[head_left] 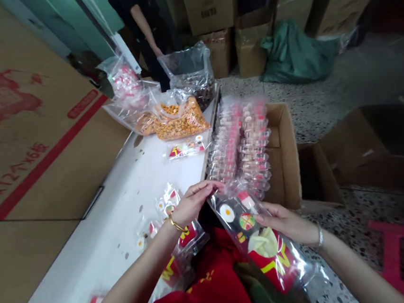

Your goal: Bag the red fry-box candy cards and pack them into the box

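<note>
A clear plastic packet (247,239) with a fried egg, a round dish, a pale pouch shape and a red box with yellow marks showing in it is held slanted in front of me. My left hand (195,201) pinches its upper left corner. Along its upper right side, my right hand (283,222) grips the edge, thumb over the front. Similar clear packets (187,238) lie in a loose pile on the white table, partly behind my left forearm. Just beyond my hands, a cardboard box (289,145) holds two rows of packed packets (226,142).
Clear bags of small orange pieces (181,123) stand at the table's far end, beside one flat packet (187,149). A large carton (28,130) walls the left. A person's arm (144,27) is behind. A pink stool (393,258) stands right; a green sack (297,53) lies on the floor.
</note>
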The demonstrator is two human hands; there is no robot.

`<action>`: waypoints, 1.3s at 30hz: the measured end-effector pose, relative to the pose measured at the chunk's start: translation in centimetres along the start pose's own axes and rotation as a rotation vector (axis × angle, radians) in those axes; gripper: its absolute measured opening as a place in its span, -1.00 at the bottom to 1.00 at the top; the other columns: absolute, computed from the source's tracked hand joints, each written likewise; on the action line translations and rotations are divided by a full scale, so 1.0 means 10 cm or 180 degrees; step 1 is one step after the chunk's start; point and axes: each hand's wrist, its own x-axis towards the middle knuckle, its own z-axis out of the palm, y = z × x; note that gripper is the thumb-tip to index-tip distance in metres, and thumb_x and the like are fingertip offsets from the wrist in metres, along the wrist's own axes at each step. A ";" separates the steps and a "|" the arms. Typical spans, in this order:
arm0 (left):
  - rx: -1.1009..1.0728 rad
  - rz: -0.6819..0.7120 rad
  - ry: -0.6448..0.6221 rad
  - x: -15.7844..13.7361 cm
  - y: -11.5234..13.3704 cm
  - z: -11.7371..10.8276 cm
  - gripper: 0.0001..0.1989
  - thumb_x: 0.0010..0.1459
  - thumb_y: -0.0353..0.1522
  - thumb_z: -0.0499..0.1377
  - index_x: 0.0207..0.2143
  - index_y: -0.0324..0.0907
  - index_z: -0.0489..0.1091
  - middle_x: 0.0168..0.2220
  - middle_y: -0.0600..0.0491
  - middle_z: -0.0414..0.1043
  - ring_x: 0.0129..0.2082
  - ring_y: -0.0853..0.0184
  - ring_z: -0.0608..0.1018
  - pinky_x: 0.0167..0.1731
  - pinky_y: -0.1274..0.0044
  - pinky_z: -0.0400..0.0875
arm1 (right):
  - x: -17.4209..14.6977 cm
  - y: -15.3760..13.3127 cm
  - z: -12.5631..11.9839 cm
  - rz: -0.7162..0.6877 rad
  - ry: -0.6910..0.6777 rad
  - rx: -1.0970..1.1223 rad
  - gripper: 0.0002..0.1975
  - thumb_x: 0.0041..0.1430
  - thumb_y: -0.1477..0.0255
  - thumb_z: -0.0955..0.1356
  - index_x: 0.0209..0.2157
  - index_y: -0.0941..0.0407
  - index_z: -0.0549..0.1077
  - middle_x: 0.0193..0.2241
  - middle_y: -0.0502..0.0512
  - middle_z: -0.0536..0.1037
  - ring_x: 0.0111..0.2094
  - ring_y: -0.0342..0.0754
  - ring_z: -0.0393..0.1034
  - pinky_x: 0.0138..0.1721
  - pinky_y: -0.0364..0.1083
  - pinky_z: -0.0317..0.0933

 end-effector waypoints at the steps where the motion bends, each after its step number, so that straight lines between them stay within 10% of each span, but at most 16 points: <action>1: 0.0047 0.0003 -0.0059 -0.12 0.00 -0.10 -0.69 0.18 -0.22 0.10 -0.12 -0.20 0.46 -0.14 -0.04 0.44 -0.19 0.31 0.44 -0.17 0.52 0.30 | 0.06 -0.01 0.03 0.0061 -0.0206 -0.0109 -0.68 0.15 0.25 0.35 -0.11 0.12 0.43 -0.19 0.09 0.51 -0.17 -0.04 0.41 -0.11 -0.04 0.28; 14: -0.0079 -0.1030 0.0175 -1.70 -0.22 -0.63 -0.79 -0.02 -0.27 0.28 -0.38 -0.25 0.49 -0.42 0.04 0.43 -0.43 0.40 0.43 -0.36 0.58 0.33 | 0.89 0.17 1.04 0.0602 -0.1617 -0.1308 -0.70 0.21 0.19 0.27 -0.29 0.15 0.42 -0.36 -0.02 0.45 -0.32 -0.16 0.32 -0.25 -0.18 0.22; 20: -0.1027 -0.1052 0.1413 -2.52 -0.43 -0.78 -0.81 -0.10 -0.32 0.32 -0.48 -0.29 0.48 -0.50 0.05 0.45 -0.48 0.43 0.43 -0.38 0.62 0.31 | 1.04 0.16 1.38 0.1434 -0.2249 -0.1278 -0.57 0.04 0.25 0.42 -0.05 0.10 0.43 -0.29 0.07 0.52 -0.23 -0.02 0.43 -0.20 -0.08 0.32; 24: -0.1512 -0.0839 0.2293 -3.03 -0.62 -1.06 -0.80 -0.11 -0.31 0.32 -0.46 -0.28 0.48 -0.48 0.04 0.47 -0.49 0.43 0.43 -0.43 0.63 0.30 | 1.16 0.22 1.43 0.2138 -0.1939 -0.1270 -0.52 0.05 0.19 0.40 -0.02 0.11 0.39 -0.50 0.07 0.52 -0.51 -0.05 0.45 -0.47 -0.10 0.33; 31: -0.1881 -0.0367 0.2919 -3.43 -0.90 -1.65 -0.74 -0.09 -0.30 0.31 -0.36 -0.29 0.47 -0.41 -0.01 0.48 -0.48 0.40 0.46 -0.48 0.60 0.31 | 1.95 0.39 2.02 0.0867 -0.0620 -0.1349 -0.65 -0.02 0.13 0.43 -0.38 0.15 0.46 -0.57 0.00 0.40 -0.60 -0.17 0.26 -0.60 -0.17 0.22; 39: -0.2071 -0.0359 0.3819 -3.89 -1.36 -2.43 -0.70 -0.22 -0.32 0.37 -0.43 -0.31 0.42 -0.51 0.02 0.45 -0.52 0.41 0.46 -0.53 0.61 0.32 | 3.23 0.14 2.02 0.0419 -0.0492 -0.2522 -0.60 -0.18 0.09 0.47 -0.52 0.16 0.46 -0.65 0.09 0.34 -0.65 -0.13 0.18 -0.68 -0.11 0.08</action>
